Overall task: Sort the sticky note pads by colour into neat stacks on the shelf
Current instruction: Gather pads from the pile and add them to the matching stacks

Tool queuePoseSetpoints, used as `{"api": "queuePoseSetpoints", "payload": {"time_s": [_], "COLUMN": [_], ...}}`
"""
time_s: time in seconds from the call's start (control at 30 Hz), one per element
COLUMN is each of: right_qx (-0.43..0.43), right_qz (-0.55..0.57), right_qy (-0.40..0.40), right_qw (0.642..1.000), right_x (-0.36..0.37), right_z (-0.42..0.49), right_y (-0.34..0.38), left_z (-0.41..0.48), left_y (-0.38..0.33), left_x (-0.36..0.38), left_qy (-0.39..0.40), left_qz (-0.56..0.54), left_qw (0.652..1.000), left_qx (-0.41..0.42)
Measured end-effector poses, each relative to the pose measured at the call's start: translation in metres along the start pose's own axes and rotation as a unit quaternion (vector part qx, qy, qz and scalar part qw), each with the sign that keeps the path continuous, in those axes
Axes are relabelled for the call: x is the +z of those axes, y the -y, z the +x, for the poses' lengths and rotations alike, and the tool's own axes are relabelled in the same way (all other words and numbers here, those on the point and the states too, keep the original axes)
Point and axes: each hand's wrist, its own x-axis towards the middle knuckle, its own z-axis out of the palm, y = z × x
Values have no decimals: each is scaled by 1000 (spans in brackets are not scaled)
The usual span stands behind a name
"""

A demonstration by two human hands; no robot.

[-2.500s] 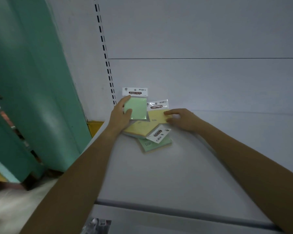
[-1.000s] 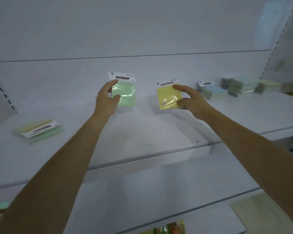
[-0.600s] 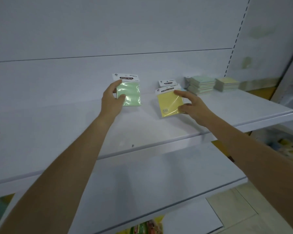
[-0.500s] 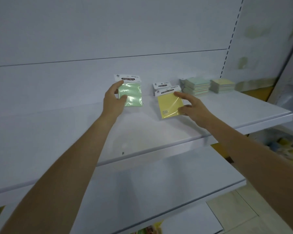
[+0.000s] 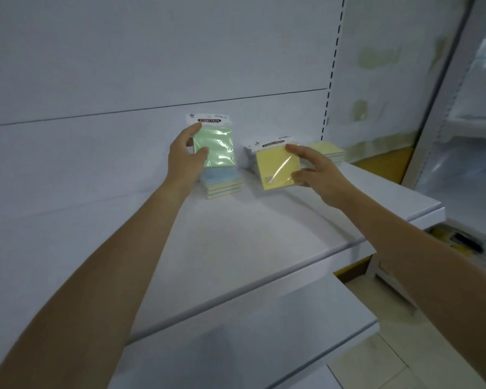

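My left hand (image 5: 184,157) grips a green sticky note pad (image 5: 218,146) in a clear packet with a white header, held upright above a stack of blue pads (image 5: 222,183) on the white shelf (image 5: 264,234). My right hand (image 5: 313,169) pinches a yellow pad (image 5: 275,171) by its right edge, tilted above the shelf. Behind the yellow pad a stack (image 5: 249,158) is mostly hidden. A yellow-topped stack (image 5: 327,150) sits at the back right.
The shelf's white back panel (image 5: 152,66) rises just behind the stacks. A slotted upright (image 5: 331,71) marks the shelf's right end. A lower shelf (image 5: 250,332) juts out below. To the right are another shelving unit (image 5: 466,122) and tiled floor (image 5: 390,366).
I have moved right along the shelf carrying both pads. The sorted stacks, earlier off to the right, now lie directly under and behind my hands. The unsorted pile is out of view.
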Motion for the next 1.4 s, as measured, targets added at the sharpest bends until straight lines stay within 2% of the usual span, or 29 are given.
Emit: {"api": "queuePoseSetpoints", "payload": {"time_s": [0.17, 0.37, 0.5, 0.73, 0.9, 1.1, 1.17, 1.27, 1.33, 1.4], "right_qx": [-20, -26, -30, -20, -14, 23, 34, 40, 44, 50], "right_qz": [4, -5, -8, 38, 41, 15, -1, -26, -37, -50], "right_qy": [-10, 23, 58, 63, 47, 39, 41, 60, 68, 67], "right_qw": [1000, 999, 998, 997, 998, 999, 999, 997, 996, 995], "right_x": [-69, -145, -166, -185, -198, -201, -194, -183, -177, -173], "right_z": [36, 84, 103, 127, 141, 154, 156, 160, 164, 168], "right_y": [-7, -22, -35, -50, -58, -62, -62, -61, -60, -61], "left_z": [19, 25, 32, 37, 40, 40, 40, 39, 28, 11], "left_y": [-15, -26, -30, -32, -33, -20, -16, -11, -10, -12], "left_x": [61, 133, 161, 188, 197, 199, 198, 196, 196, 197], "left_qy": [-20, -75, -101, -73, -59, -37, -48, -96, -119, -108], "left_qz": [-1, 16, 34, 58, 217, 314, 328, 343, 358, 384], "left_qw": [1000, 997, 994, 991, 967, 938, 935, 933, 925, 901], "left_qx": [8, -8, -31, -95, -123, -143, -124, -49, 43, 168]}}
